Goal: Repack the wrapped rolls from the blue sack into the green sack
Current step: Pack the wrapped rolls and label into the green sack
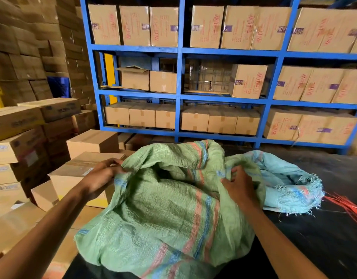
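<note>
Left of the green sack (173, 208), stacked cardboard boxes (87, 172) stand beside the table (324, 238). Your left hand (102, 175) pinches the sack's left rim, fingers curled into the woven cloth. The green sack itself lies slumped on the near left part of the table, its mouth turned up and away from you, drawn apart between your two hands; the inside is shadowed, so you cannot tell how many wrapped rolls it holds, and no roll shows anywhere. Your right hand (239, 185) grips the sack's right rim, its grip clenched on a fold of cloth. Just right of the green sack, and touching it, the blue sack (290, 184) lies flat and slack with a frayed open edge, which suggests little or nothing remains in it. Farther right of the green sack, red strips (346, 206) lie on the table. Behind it rises a blue rack (179, 93) of boxes. Judged so, the transfer looks nearly or wholly done; checking the blue sack and closing the green one remain.
</note>
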Demonstrator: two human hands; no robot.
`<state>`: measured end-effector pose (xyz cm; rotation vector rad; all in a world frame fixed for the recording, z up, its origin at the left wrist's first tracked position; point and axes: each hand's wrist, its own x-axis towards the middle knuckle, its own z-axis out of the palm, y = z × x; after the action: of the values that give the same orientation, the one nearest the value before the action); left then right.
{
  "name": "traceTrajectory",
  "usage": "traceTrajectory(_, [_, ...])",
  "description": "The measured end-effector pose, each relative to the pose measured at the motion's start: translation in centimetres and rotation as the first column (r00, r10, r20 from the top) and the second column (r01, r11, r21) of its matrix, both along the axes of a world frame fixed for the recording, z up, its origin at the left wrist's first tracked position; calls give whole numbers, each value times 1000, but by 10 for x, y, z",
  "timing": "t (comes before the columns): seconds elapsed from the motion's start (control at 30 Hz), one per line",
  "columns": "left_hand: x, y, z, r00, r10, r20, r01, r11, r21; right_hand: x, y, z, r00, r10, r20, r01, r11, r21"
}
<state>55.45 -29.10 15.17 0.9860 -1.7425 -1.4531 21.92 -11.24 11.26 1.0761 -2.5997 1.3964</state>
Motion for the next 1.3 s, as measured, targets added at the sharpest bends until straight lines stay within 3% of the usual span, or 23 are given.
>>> traceTrajectory(0.1, [5, -2, 3, 996, -42, -80, 45, 999, 30, 2, -2, -2, 963, -44, -264, 74, 992, 104])
traceTrajectory(0.27, [3, -7, -2, 998, 9, 62, -4, 997, -74, -7, -7, -9, 998, 14, -57, 7, 935, 354])
traceTrajectory(0.4, [-7, -4, -13, 974, 178, 137, -141, 959, -245, -3, -20, -20, 999, 29, 38, -41, 924, 379])
traceTrajectory(0.67, [-9, 2, -18, 906, 342, 250, -196, 862, -468, 14, -31, -24, 971, 139, -195, -25, 870, 492])
traceTrajectory(0.83, [-1, -3, -3, 865, 404, 299, -159, 785, -599, 11, -30, 9, 929, 68, -363, 95, 906, 412])
traceTrajectory(0.93, [19, -16, 19, 758, 640, 127, -422, 630, -652, -15, -13, 44, 889, -43, -455, 161, 962, 223])
traceTrajectory(1.0, [38, -29, 28, 653, 753, 80, -573, 560, -598, -46, 8, 66, 913, -154, -378, 222, 965, 143])
traceTrajectory(1.07, [49, -37, 31, 624, 772, 123, -641, 595, -485, -70, 30, 82, 914, -232, -334, 288, 949, 129])
traceTrajectory(1.13, [46, -35, 35, 720, 686, 105, -652, 721, -233, -80, 43, 94, 907, -252, -338, 310, 941, 132])
traceTrajectory(1.2, [38, -28, 40, 858, 513, -38, -510, 858, 64, -79, 44, 106, 939, -213, -270, 247, 964, 98])
traceTrajectory(1.27, [31, -20, 46, 919, 338, -204, -294, 930, 220, -74, 42, 119, 995, -99, -21, 98, 995, -33])
traceTrajectory(1.3, [30, -20, 47, 929, 268, -254, -212, 950, 229, -72, 41, 123, 991, 6, 137, 8, 995, -99])
